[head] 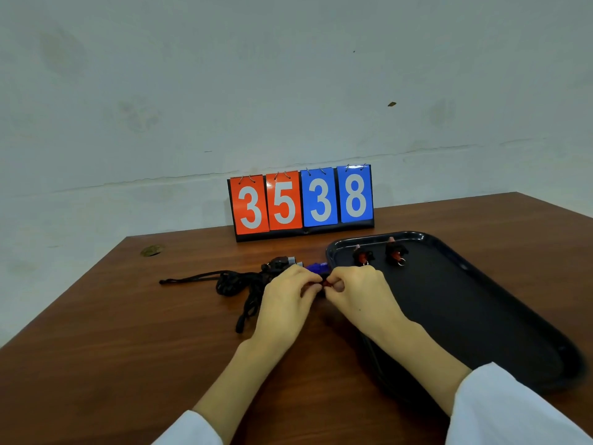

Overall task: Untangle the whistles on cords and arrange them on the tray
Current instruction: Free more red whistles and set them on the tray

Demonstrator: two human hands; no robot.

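Pinching a small red whistle (324,283) between them, the left hand (285,300) and right hand (359,290) meet just left of the black tray (481,316), fingers clamped on it; its axis is hidden. Two red whistles (362,255) stand near the tray's far rim. Tangled black cords (237,284) trail leftward across the counter (128,332).
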